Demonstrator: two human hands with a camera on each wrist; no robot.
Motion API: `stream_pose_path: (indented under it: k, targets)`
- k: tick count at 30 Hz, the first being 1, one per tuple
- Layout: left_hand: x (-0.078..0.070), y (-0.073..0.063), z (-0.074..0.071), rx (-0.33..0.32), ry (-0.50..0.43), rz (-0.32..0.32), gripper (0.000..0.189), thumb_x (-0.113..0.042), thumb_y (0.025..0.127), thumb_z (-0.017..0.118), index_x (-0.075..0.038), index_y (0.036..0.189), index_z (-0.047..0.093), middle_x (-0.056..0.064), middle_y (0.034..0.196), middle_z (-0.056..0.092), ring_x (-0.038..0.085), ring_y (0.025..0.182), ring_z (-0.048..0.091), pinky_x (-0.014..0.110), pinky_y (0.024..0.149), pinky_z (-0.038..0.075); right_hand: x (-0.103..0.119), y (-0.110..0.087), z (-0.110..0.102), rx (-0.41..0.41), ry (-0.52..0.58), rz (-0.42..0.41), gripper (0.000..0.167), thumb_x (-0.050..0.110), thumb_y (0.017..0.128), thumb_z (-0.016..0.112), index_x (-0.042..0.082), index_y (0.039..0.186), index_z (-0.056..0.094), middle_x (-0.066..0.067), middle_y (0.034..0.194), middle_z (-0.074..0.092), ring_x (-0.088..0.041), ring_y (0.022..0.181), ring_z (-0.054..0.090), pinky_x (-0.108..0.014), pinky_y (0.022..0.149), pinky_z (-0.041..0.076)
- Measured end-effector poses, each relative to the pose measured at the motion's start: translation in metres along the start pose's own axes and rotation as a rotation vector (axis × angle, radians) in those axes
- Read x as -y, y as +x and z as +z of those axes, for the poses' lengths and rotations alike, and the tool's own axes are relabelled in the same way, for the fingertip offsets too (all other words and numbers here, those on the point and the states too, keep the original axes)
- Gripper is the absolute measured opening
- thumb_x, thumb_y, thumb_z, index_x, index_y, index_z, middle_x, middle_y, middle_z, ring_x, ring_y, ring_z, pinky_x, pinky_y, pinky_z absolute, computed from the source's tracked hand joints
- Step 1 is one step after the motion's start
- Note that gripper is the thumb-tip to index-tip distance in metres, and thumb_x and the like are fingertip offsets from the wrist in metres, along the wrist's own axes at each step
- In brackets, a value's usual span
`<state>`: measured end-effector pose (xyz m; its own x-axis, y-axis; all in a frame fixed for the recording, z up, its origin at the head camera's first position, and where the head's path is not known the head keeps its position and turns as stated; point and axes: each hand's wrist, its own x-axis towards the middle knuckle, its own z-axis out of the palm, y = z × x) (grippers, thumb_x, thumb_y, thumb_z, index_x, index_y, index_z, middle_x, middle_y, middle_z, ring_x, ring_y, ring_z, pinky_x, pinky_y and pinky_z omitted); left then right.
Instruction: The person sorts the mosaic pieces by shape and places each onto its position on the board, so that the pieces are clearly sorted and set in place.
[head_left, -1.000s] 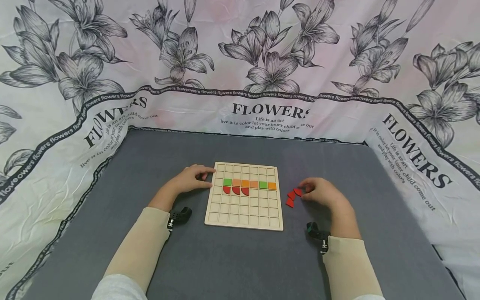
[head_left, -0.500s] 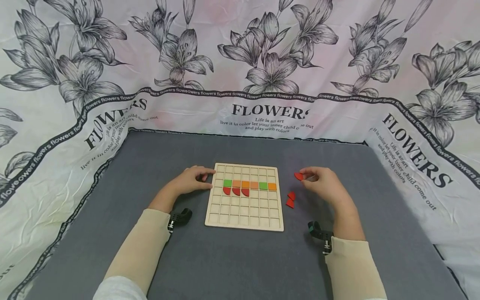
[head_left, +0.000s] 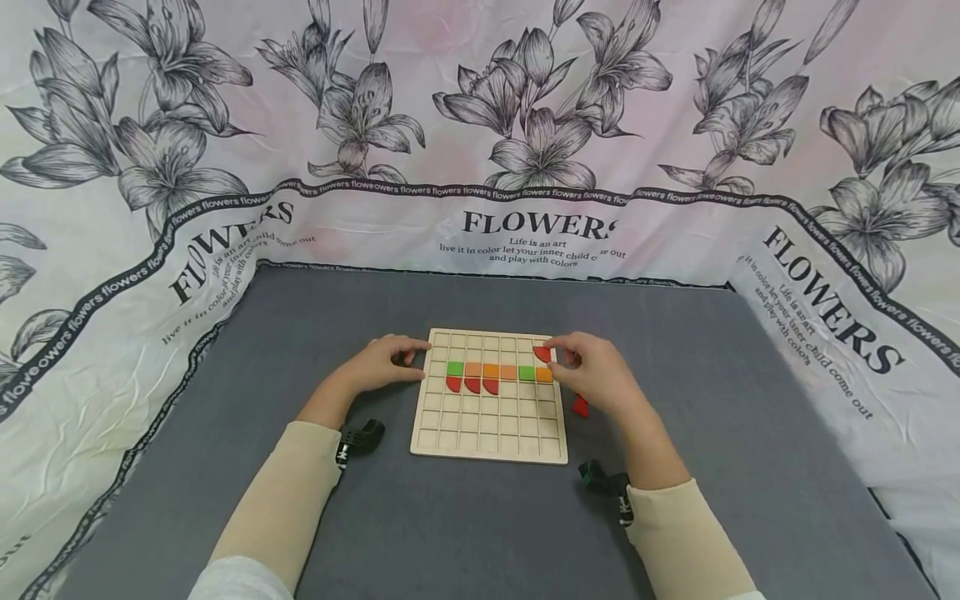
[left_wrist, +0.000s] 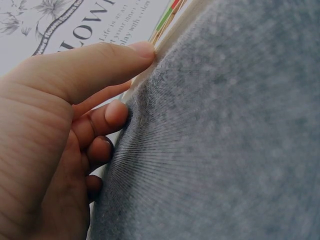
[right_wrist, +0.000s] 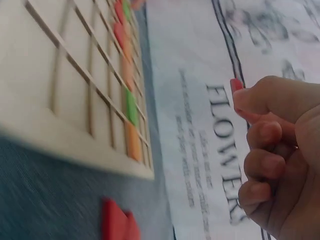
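Observation:
A light wooden grid board [head_left: 480,421] lies on the grey table. Its cells hold a row of green and orange square tiles [head_left: 491,368], with several red rounded tiles [head_left: 472,385] just below. My left hand [head_left: 378,362] touches the board's left edge with thumb and forefinger; the thumb [left_wrist: 112,62] rests against the wooden rim in the left wrist view. Over the board's upper right corner, my right hand [head_left: 596,371] pinches a red quarter-circle tile [head_left: 542,354] between thumb and forefinger. That tile [right_wrist: 236,89] appears raised off the board in the right wrist view.
Loose red tiles [head_left: 581,407] lie on the table right of the board, partly hidden by my right hand. A white flowered cloth [head_left: 540,225] stands upright round the back and sides of the table [head_left: 465,533].
My right hand has picked a red quarter-circle tile from the small pile, lifted it away and carried it left over the board. The left hand stays at the board's edge.

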<state>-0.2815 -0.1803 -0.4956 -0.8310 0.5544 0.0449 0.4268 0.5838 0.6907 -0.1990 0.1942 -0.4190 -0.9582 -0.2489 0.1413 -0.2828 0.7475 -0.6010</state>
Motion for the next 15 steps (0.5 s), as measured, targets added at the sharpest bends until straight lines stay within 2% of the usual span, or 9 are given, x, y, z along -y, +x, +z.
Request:
stream_pose_path:
  k: [6, 11, 15]
  targets:
    - [0.000, 0.001, 0.000, 0.001, 0.006, -0.002, 0.049, -0.023, 0.091, 0.082, -0.010, 0.135, 0.066, 0.000, 0.086, 0.052, 0.020, 0.085, 0.042, 0.047, 0.086, 0.021, 0.014, 0.003, 0.022, 0.076, -0.024, -0.014, 0.030, 0.010, 0.091, 0.072, 0.011, 0.120, 0.076, 0.001, 0.070, 0.039, -0.015, 0.061, 0.032, -0.034, 0.057, 0.028]
    - [0.000, 0.001, 0.000, 0.000, 0.011, 0.001, 0.048, -0.023, 0.090, 0.082, -0.010, 0.134, 0.067, 0.000, 0.085, 0.052, 0.020, 0.084, 0.042, 0.047, 0.086, 0.021, 0.016, 0.005, 0.039, 0.156, -0.103, 0.005, 0.031, 0.013, 0.088, 0.069, 0.012, 0.118, 0.078, 0.004, 0.065, 0.037, -0.012, 0.057, 0.029, -0.032, 0.055, 0.023]
    - [0.000, 0.001, 0.000, -0.001, 0.008, -0.001, 0.049, -0.023, 0.090, 0.083, -0.010, 0.134, 0.067, 0.000, 0.085, 0.052, 0.020, 0.084, 0.042, 0.046, 0.085, 0.022, 0.013, 0.005, 0.048, 0.207, -0.116, 0.018, 0.033, 0.010, 0.086, 0.067, 0.010, 0.117, 0.077, 0.006, 0.064, 0.033, -0.012, 0.058, 0.026, -0.032, 0.056, 0.021]
